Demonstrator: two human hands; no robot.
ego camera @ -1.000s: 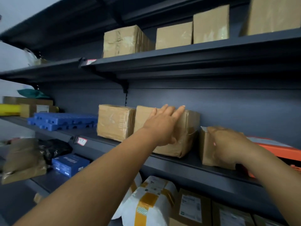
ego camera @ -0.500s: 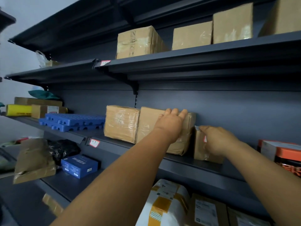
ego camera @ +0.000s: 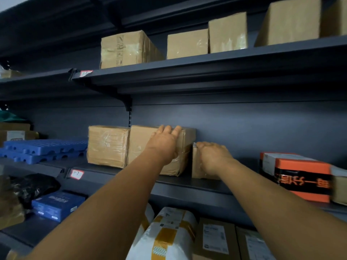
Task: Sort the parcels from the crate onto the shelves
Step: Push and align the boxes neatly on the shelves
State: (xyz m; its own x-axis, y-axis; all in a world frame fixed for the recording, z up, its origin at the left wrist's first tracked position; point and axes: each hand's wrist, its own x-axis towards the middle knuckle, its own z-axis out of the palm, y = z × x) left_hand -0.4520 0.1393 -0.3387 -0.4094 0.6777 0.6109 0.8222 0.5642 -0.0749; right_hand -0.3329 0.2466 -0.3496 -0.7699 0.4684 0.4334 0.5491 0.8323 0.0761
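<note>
On the middle shelf stand two brown taped parcels side by side, the left parcel and a larger parcel. My left hand presses flat against the front of the larger one, fingers straight and reaching its top edge. Right beside it stands a small brown parcel, close to or touching the larger one. My right hand holds this small parcel, fingers curled over its top, and hides most of it. No crate is in view.
An orange and black box lies on the same shelf to the right, with a gap between. Blue plastic trays lie to the left. Several brown boxes stand on the upper shelf. White taped bags and labelled parcels fill the shelf below.
My right hand has slid the small parcel leftward along the shelf, from beside the orange box to right next to the larger parcel. My left hand stays on that larger parcel.
</note>
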